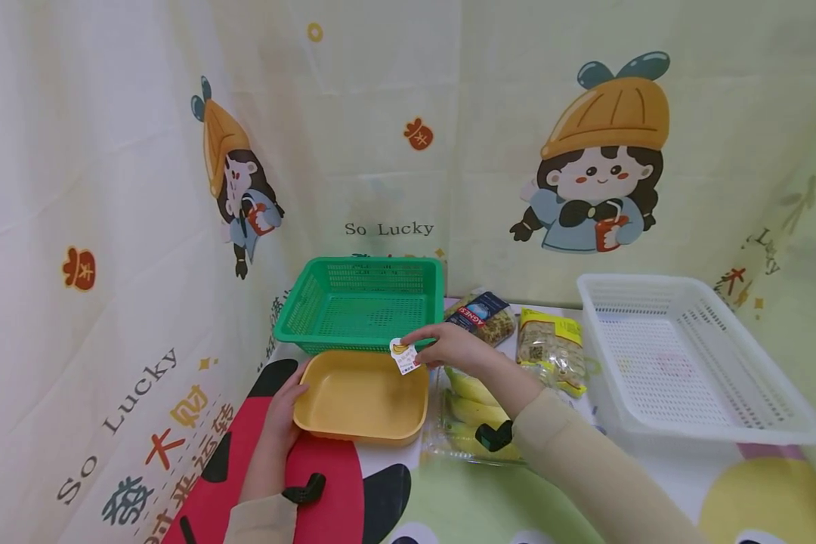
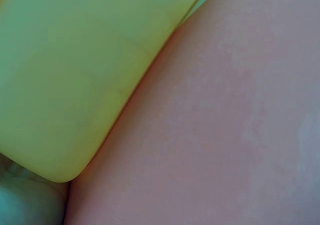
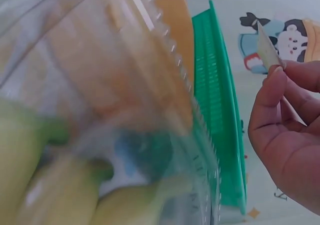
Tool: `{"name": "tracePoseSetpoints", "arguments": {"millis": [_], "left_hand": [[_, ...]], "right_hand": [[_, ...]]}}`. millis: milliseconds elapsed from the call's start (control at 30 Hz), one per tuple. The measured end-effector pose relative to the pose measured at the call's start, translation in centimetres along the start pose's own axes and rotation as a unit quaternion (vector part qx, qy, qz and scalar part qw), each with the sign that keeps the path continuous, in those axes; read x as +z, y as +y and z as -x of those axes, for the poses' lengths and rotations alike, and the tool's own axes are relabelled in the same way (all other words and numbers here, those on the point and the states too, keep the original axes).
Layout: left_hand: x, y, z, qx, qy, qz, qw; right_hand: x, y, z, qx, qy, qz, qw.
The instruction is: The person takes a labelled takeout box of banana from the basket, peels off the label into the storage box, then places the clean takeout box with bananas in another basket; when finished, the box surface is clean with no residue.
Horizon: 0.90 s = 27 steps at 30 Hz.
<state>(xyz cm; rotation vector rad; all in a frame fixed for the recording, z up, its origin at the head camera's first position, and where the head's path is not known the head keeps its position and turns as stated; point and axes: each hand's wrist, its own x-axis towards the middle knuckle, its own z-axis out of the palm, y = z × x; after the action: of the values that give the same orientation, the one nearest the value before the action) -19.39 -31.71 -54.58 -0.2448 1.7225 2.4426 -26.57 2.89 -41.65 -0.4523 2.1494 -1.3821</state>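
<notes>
The right hand (image 1: 452,347) pinches a small white card (image 1: 406,358) with a banana picture, up by the back right corner of the yellow tub (image 1: 360,400); I can't tell if card and tub touch. The card looks light and thin, so it might bend, and its edge seems best to pinch. The left hand (image 1: 287,399) grips the tub's left side. The tub looks light, hard and smooth, and its rim should be easy to hold. Just right of it sits a clear box (image 1: 449,451) of bananas (image 1: 476,414). A green basket (image 1: 415,266) stands behind the tub, and a white basket (image 1: 785,374) is farther right.
</notes>
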Motion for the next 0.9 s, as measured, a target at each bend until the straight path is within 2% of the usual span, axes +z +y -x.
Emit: {"name": "tracePoseSetpoints", "arguments": {"millis": [200,367,500,733,900], "left_hand": [[-0.1,0.0,0.0,-0.009,0.012,0.002,0.9999],[-0.1,0.1,0.0,-0.009,0.014,0.002,0.9999],[-0.1,0.1,0.1,-0.006,0.006,-0.007,0.9999],[0.0,0.1,0.1,-0.002,0.000,-0.008,1.0000],[0.1,0.1,0.0,0.003,0.007,-0.013,0.9999]], "right_hand": [[1.4,-0.9,-1.6,-0.007,-0.042,-0.015,0.9990],[2.8,-0.7,-3.3,-0.009,-0.079,-0.007,0.9968],[4.0,-0.9,-4.0,-0.003,-0.088,0.006,0.9961],[5.2,-1.9,-5.0,0.003,-0.109,0.068,0.9917],[5.6,-2.8,-5.6,0.000,-0.123,0.068,0.9900]]}}
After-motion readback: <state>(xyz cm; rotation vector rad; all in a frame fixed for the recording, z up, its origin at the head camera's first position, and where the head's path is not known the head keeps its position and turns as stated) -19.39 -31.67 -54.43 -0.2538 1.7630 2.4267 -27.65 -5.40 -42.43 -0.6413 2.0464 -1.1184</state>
